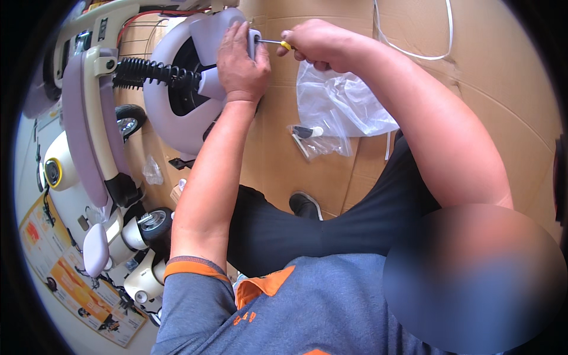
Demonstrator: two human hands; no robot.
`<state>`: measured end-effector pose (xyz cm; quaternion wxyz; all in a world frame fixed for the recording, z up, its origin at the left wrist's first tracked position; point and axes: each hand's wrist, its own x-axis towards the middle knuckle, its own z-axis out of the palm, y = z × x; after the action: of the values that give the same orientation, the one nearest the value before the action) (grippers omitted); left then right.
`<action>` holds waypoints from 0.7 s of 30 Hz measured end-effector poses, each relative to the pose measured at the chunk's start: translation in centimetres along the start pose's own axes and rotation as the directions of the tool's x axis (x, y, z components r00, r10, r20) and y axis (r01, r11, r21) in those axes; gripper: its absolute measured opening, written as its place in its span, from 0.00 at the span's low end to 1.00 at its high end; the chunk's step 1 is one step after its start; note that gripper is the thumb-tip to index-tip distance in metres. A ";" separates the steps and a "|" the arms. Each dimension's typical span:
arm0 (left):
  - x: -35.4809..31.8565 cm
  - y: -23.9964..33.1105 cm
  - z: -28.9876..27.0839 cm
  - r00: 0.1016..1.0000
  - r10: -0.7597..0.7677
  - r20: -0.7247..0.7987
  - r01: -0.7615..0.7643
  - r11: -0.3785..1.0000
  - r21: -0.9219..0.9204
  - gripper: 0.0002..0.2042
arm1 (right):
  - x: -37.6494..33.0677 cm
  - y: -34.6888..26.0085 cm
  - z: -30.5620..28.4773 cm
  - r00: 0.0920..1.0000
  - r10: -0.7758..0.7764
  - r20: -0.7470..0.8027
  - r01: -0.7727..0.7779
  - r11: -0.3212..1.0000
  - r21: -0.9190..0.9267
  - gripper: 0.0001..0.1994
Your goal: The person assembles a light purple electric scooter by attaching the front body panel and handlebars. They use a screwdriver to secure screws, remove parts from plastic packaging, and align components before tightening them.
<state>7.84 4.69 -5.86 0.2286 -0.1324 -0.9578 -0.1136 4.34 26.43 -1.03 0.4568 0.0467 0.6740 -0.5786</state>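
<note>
My left hand [241, 68] lies with outstretched fingers on a lilac plastic fender [214, 36] over a wheel [186, 89] with a lilac rim cover. Its thumb rests beside the fender's end piece, which has a dark opening. In my right hand [319, 44] is a screwdriver [273, 41] with a yellow collar, its handle mostly hidden by my closed fingers. The metal shaft points left, level, and its tip reaches the dark opening. Left of the wheel is a shock absorber [157, 72] with a black spring.
Cardboard [331, 183] covers the floor. Near my knees lie a clear plastic bag [343, 97] and a small bag of parts [319, 139]. A white strap [448, 35] curves at the far right. To the left are a long lilac-and-cream frame piece [89, 124], more scooters [127, 231] and a poster [83, 284].
</note>
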 end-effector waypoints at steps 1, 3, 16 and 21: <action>0.0 0.1 -0.1 1.000 -0.017 0.007 0.017 1.000 -0.005 0.25 | -0.4 -0.5 -0.2 1.000 0.022 -0.022 -0.022 0.999 -0.026 0.18; -0.1 0.4 -0.3 1.000 -0.025 0.012 0.026 1.000 -0.009 0.25 | 0.0 -0.6 0.1 0.980 -0.124 -0.155 0.059 0.927 -0.371 0.17; -0.5 -0.2 -0.6 0.999 -0.032 -0.028 0.030 0.996 -0.085 0.30 | 0.7 0.6 -0.4 0.993 -0.090 -0.079 0.076 0.984 -0.163 0.20; -0.3 -1.7 -2.5 0.998 0.028 0.054 -0.015 0.975 -0.224 0.31 | -0.9 1.6 1.0 0.458 -0.883 -0.099 0.269 0.244 -0.932 0.13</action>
<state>8.61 2.35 -4.10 0.1864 -0.1707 -0.9435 -0.2143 6.38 26.52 -1.49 -0.1064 -0.2592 0.9214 -0.2693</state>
